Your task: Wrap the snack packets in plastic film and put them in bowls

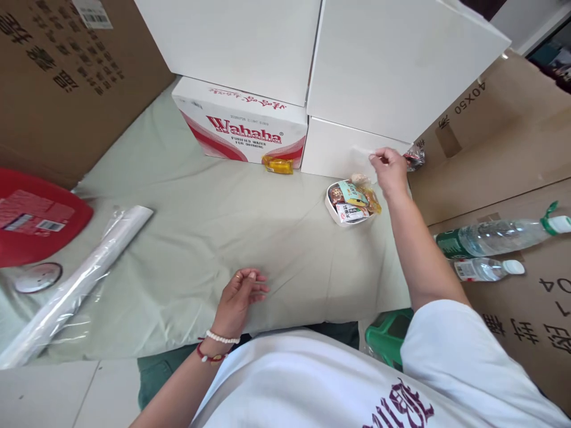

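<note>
My right hand is raised beside a white box at the back of the table, thumb and fingertips pinched together. A faint, whitish see-through patch shows by its fingertips; I cannot make out what it is. Just below and left of that hand stands a small white container, filled with wrapped snacks. Nearer to me, my left hand hovers over or rests on the cloth with loosely bent fingers apart, holding nothing. A yellow-wrapped snack lies against the Wahaha water carton.
Large white boxes stand behind. On the left are a red jug, a plastic-wrapped roll and a round lid. Two bottles lie along the cardboard at right. A green stool is below the table edge.
</note>
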Available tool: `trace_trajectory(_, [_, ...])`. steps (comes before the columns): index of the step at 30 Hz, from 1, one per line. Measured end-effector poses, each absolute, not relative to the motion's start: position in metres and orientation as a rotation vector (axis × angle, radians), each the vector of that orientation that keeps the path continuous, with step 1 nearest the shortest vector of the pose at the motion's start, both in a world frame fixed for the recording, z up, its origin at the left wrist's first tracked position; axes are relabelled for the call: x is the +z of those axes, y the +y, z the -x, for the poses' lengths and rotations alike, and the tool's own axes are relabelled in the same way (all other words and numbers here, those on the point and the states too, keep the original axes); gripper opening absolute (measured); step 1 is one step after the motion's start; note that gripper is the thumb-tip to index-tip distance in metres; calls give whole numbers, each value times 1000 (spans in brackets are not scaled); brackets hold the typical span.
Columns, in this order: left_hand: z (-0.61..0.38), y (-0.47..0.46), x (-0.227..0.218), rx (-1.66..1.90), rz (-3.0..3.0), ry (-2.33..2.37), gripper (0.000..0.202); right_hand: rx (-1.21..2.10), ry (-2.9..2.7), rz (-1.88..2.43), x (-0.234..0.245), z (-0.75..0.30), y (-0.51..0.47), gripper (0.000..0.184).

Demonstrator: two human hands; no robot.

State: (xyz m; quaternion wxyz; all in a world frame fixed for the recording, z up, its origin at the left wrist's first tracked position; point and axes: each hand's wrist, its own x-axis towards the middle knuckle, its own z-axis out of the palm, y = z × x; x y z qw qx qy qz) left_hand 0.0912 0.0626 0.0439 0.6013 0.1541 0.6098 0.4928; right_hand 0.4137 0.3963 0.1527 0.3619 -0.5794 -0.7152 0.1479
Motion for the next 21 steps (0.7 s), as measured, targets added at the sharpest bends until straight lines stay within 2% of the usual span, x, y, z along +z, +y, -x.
trace_trajectory(3, [-104,73,64,1181,-250,1190,73,498,-2053,1244,139,-374,302,18])
trace_trajectory(7, [-118,88,72,1216,-186,1071,72,792,-2444,882,85,-317,173,17])
trace_trajectory(9, [-119,90,66,1156,-269,1139,70,939,-2484,793,61,-308,140,20])
trace_trajectory(11, [-115,88,56,1112,-366,1246,66,987,-2358,887,47,-317,135,26])
trace_trajectory(13, [-105,82,44,1145,-430,1382,64,833,-2155,1146,44,-343,153,30])
trace_trajectory(16, [-85,67,30,1243,-494,1627,61,417,-1930,1584,44,-391,196,34])
trace_trajectory(21, [-52,40,17,1254,-586,1947,48,160,-2093,1966,32,-430,237,43])
